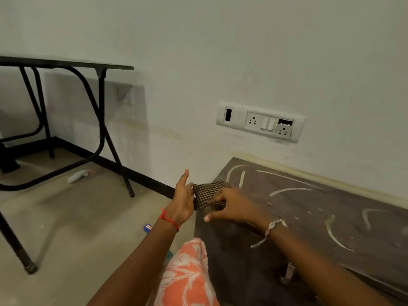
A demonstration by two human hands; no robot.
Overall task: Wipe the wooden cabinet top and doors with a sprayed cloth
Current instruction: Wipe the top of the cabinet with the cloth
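A low dark wooden cabinet stands against the wall at the lower right, its top streaked with pale smears. Its front door faces left and carries a metal handle. A brown checked cloth lies bunched over the cabinet's near left corner. My right hand presses down on the cloth with its fingers curled over it. My left hand hovers just left of the cloth, fingers spread, its fingertips close to the cloth's edge.
A black folding table stands at the left on metal legs. A white spray bottle lies on the floor under it. A small blue item lies near the cabinet. A switch and socket plate sits on the wall above.
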